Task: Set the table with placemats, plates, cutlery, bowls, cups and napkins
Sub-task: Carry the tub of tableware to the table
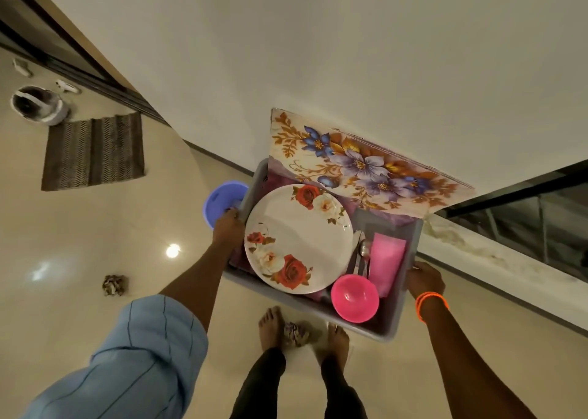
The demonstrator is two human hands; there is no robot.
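I hold a grey plastic tub in front of me above the floor. My left hand grips its left rim and my right hand grips its right rim. Inside lie a white plate with red roses, a pink bowl, a pink cup on its side and some metal cutlery. A floral placemat stands tilted out of the tub's far end. Purple cloth shows under the plate.
A blue plastic stool stands on the tiled floor just left of the tub. A striped mat and a pot lie far left. Crumpled cloth is on the floor, another piece between my feet. A white wall is ahead.
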